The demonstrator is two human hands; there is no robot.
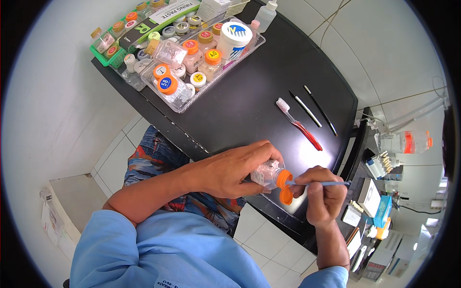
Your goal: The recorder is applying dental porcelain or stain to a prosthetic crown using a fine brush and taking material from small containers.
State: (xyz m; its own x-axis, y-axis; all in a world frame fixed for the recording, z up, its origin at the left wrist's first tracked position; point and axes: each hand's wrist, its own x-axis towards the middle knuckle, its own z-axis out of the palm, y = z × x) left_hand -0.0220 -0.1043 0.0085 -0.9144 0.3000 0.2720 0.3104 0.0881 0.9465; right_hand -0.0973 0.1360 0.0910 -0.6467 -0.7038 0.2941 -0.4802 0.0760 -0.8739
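Note:
My left hand [233, 168] grips a small clear bottle [264, 174] with pale pinkish contents, tilted with its mouth to the right. The bottle's orange flip lid [286, 196] hangs open below the neck. My right hand [324, 194] pinches a thin blue-grey stick-like tool [332, 183]; its far end meets the bottle's orange neck. Whether that tip is inside the bottle I cannot tell. Both hands are over the near edge of the black table [230, 115].
On the table lie a red-handled toothbrush [301, 126], a white-and-black slim tool [307, 111] and a thin dark brush [322, 113]. A clear tray [192, 100] crowded with orange-capped jars, a white tub [234, 42] and a squeeze bottle [265, 18] stand at the back. A cluttered side bench [353, 189] runs along the right.

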